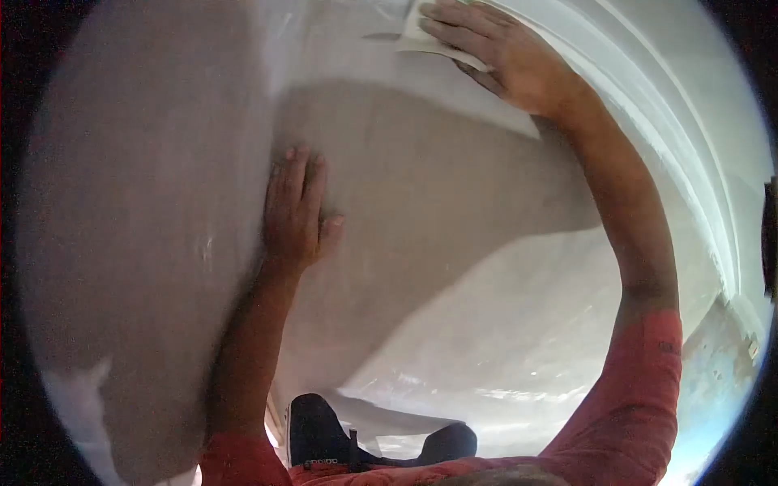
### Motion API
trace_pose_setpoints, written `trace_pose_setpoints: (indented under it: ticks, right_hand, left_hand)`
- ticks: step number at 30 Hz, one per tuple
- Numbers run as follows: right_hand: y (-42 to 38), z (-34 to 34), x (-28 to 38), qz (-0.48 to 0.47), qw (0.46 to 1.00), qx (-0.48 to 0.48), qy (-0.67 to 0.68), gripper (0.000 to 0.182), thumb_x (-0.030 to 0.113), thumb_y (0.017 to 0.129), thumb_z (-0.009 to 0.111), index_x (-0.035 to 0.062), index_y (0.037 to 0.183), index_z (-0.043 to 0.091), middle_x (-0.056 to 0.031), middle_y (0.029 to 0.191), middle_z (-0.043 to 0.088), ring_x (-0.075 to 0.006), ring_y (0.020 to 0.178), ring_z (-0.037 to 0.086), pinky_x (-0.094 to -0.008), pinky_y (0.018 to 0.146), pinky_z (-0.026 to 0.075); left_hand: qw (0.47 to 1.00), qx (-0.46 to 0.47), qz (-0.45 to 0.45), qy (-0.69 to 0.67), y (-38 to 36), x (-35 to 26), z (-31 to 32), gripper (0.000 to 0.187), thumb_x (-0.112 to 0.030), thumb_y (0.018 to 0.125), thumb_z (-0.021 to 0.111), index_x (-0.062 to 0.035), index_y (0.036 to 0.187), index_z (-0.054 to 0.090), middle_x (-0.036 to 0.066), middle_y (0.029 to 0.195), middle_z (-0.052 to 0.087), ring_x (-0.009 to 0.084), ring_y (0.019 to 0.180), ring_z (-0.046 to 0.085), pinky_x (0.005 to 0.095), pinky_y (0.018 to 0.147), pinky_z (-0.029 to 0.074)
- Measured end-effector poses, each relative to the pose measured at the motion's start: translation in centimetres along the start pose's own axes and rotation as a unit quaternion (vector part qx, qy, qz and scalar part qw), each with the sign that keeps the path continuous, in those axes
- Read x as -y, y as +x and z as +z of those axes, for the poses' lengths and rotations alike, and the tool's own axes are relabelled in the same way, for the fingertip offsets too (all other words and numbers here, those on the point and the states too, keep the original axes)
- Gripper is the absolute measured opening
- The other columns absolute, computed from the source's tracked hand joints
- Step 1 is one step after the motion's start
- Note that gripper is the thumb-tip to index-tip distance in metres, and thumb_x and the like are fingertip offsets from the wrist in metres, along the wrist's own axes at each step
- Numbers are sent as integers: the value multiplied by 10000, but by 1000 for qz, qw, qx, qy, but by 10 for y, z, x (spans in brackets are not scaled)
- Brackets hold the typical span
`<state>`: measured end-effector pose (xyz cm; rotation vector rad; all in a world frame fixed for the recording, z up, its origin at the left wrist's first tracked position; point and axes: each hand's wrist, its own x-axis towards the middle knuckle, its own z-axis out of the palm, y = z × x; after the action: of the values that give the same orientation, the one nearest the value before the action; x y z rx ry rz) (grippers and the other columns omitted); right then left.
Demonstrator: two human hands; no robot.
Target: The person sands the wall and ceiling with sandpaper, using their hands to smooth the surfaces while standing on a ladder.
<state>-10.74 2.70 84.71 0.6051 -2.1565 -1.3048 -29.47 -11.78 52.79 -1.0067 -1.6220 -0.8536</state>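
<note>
Sandpaper (421, 36) ×1 under right hand (502, 57)

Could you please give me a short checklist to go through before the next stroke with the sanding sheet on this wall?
1. Right hand flat on the sheet: ok.
2. Sheet lying smooth against the wall: cannot tell; its upper corner near the fingertips looks lifted.
3. Left hand braced open on the wall: ok.
4. Footing: cannot tell; only one dark shoe shows clearly.
5. Floor covering under the feet: ok, pale sheeting is visible.
6. Sheet wear: cannot tell.
</note>
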Motion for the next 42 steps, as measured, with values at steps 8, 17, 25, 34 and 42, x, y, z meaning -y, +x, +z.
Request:
trace_pose_setpoints:
  ticks: [8, 17, 25, 34, 42]
  right_hand:
    - [-92, -7, -6, 42, 995, -35, 79, 519, 124, 948, 531, 49, 1449, 416, -179, 1553, 326, -333, 1451, 270, -429, 1203, 220]
    - [-259, -53, -13, 126, 991, -22, -32, 502, 88, 910, 545, 70, 1409, 498, -105, 1488, 459, -300, 1408, 384, -461, 1177, 290]
    - [-316, -8, 36, 329, 928, -164, -67, 770, 213, 716, 785, 118, 1419, 486, -172, 1496, 419, -365, 1401, 359, -487, 1164, 271]
    - [-382, -26, 37, 465, 852, -185, -154, 609, 117, 798, 702, 83, 1379, 521, -193, 1450, 461, -372, 1354, 417, -456, 1118, 363]
    - [-329, -9, 66, 424, 887, -171, -72, 759, 159, 754, 753, 59, 1437, 437, -176, 1499, 410, -356, 1410, 345, -450, 1179, 260]
  left_hand:
    - [997, -36, 63, 30, 0, 3, 7, 976, -146, 700, 760, -39, 1516, 237, 251, 1562, 216, 426, 1453, 212, 581, 1177, 166]
    - [996, -9, 34, 79, 4, -2, 3, 908, -88, 778, 672, -26, 1541, 184, 228, 1585, 186, 436, 1454, 203, 569, 1180, 162]
    - [984, -29, 57, 168, -5, 10, 13, 726, -363, 939, 500, 29, 1505, 271, 240, 1561, 240, 447, 1438, 222, 546, 1180, 169]
    - [984, -18, 25, 175, -3, 11, 17, 725, -416, 956, 435, -3, 1525, 261, 227, 1558, 259, 420, 1447, 224, 537, 1189, 161]
    - [981, -15, -4, 194, -3, -7, 13, 743, -36, 910, 577, -42, 1546, 192, 170, 1620, 130, 330, 1500, 115, 450, 1224, 126]
